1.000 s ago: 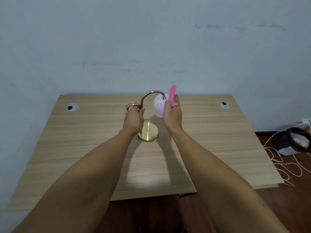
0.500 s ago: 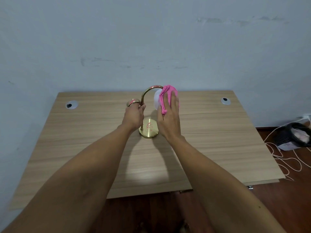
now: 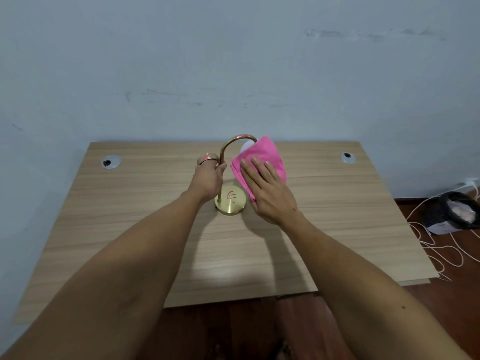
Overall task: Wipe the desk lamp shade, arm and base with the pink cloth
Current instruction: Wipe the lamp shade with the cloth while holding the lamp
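Note:
A small brass desk lamp stands mid-desk, with a round base [image 3: 230,201] marked in red and a curved arm [image 3: 233,142]. My left hand [image 3: 207,179] grips the arm's upright part. The pink cloth [image 3: 262,159] is spread over the white shade [image 3: 246,146], which shows only as a sliver at the top. My right hand [image 3: 267,189] lies flat on the cloth, fingers extended, pressing it against the shade with its lower edge pinched.
The wooden desk [image 3: 155,229] backs onto a pale blue wall and has cable grommets at far left [image 3: 111,161] and far right [image 3: 347,157]. A dark mesh bin [image 3: 457,213] and white cords [image 3: 436,250] lie on the floor at right.
The cloth went from an edge-on strip beside the shade to being spread over it, and my right hand has slid lower and flatter on it. My left hand stays on the arm.

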